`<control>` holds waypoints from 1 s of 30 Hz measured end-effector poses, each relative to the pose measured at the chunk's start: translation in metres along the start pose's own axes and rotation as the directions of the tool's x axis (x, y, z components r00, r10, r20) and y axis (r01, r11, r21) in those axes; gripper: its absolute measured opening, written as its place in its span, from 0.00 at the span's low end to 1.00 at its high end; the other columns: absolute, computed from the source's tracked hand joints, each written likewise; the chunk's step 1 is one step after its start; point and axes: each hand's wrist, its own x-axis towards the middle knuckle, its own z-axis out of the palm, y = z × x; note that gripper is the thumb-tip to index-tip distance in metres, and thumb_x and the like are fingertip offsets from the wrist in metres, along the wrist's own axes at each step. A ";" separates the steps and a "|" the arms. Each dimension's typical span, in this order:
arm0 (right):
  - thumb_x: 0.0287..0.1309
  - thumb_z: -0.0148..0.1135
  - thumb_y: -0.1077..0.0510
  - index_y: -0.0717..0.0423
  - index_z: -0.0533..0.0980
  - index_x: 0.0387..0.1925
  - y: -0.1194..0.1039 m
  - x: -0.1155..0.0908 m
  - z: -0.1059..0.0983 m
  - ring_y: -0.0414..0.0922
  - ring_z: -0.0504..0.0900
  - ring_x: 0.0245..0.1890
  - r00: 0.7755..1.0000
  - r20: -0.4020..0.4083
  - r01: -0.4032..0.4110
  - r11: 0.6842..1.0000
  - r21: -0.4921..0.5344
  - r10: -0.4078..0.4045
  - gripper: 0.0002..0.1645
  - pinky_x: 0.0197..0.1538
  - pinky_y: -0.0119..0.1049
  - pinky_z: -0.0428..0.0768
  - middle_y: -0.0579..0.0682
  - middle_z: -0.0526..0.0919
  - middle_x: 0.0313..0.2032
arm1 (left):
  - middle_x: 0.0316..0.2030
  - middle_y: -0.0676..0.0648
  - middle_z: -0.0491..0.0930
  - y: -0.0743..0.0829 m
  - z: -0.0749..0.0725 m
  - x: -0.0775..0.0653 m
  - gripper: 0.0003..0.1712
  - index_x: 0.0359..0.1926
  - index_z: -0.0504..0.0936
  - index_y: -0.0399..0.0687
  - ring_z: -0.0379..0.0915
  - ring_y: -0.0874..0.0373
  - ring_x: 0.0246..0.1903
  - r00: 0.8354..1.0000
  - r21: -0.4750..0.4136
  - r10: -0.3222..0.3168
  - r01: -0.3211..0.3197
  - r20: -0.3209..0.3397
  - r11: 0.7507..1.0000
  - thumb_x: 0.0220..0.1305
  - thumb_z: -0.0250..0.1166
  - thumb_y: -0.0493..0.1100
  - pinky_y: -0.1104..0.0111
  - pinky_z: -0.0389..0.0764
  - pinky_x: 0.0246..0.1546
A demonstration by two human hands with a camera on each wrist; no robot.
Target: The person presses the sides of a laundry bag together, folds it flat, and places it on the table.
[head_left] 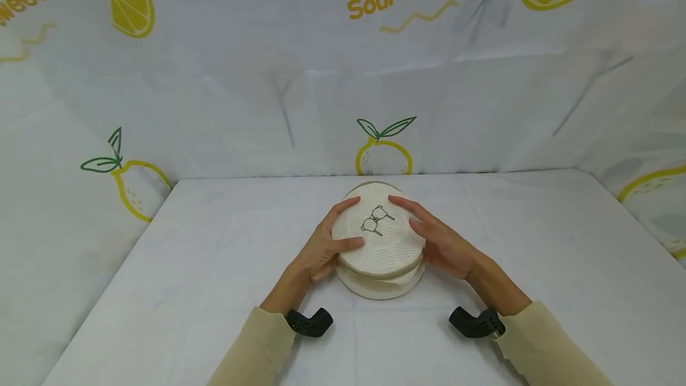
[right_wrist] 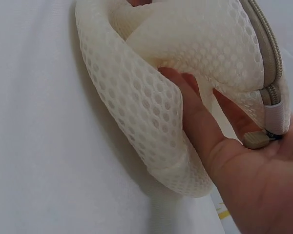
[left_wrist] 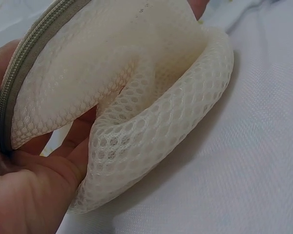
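Note:
A round cream mesh laundry bag [head_left: 380, 237], with a small dark line drawing on its top, sits on the white cloth in the middle. My left hand [head_left: 321, 249] grips its left side, thumb over the top panel and other fingers around the edge. On the opposite side, my right hand [head_left: 447, 246] holds the rim, its fingers partly under the top. Both wrist views show the bag's soft mesh wall folded and sagging below the zipped rim. A zipper [left_wrist: 12, 83] runs around that rim, and its pull tab [right_wrist: 256, 140] lies by my right palm.
White cloth [head_left: 214, 243] covers the table. A lemon-printed white curtain [head_left: 241, 76] stands behind it and along both sides. A black wrist device [head_left: 311, 322] sits at the left cuff, another [head_left: 477, 322] at the right.

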 end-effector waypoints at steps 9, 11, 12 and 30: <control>0.76 0.32 0.51 0.43 0.46 0.75 0.003 -0.001 0.001 0.54 0.54 0.67 0.999 0.000 0.039 0.998 0.051 -0.039 0.30 0.58 0.49 0.68 0.48 0.38 0.73 | 0.68 0.41 0.51 0.000 0.001 -0.001 0.48 0.71 0.60 0.63 0.74 0.44 0.50 1.000 0.004 -0.001 0.001 0.010 1.000 0.55 0.64 0.22 0.57 0.81 0.40; 0.76 0.31 0.51 0.43 0.45 0.75 0.004 0.000 0.001 0.53 0.55 0.67 0.999 0.007 0.044 0.996 0.081 -0.045 0.30 0.59 0.49 0.68 0.50 0.38 0.73 | 0.68 0.41 0.51 0.000 0.002 -0.001 0.48 0.71 0.60 0.62 0.74 0.43 0.50 1.000 0.004 0.002 -0.002 0.015 1.000 0.55 0.64 0.22 0.57 0.81 0.41; 0.76 0.31 0.51 0.44 0.45 0.75 0.005 0.000 0.001 0.53 0.55 0.67 0.999 0.012 0.048 0.994 0.096 -0.049 0.30 0.59 0.49 0.68 0.50 0.38 0.73 | 0.68 0.41 0.51 0.000 0.002 -0.001 0.48 0.71 0.60 0.62 0.74 0.44 0.51 1.000 0.003 0.005 -0.005 0.015 1.000 0.55 0.64 0.22 0.57 0.81 0.41; 0.75 0.28 0.51 0.44 0.45 0.75 0.008 0.002 0.004 0.52 0.53 0.68 0.994 0.018 0.104 0.978 0.180 -0.109 0.30 0.59 0.50 0.68 0.50 0.37 0.74 | 0.68 0.42 0.51 -0.002 -0.001 -0.001 0.47 0.71 0.59 0.63 0.72 0.44 0.52 0.999 -0.024 -0.002 0.003 0.037 1.000 0.57 0.60 0.21 0.55 0.80 0.43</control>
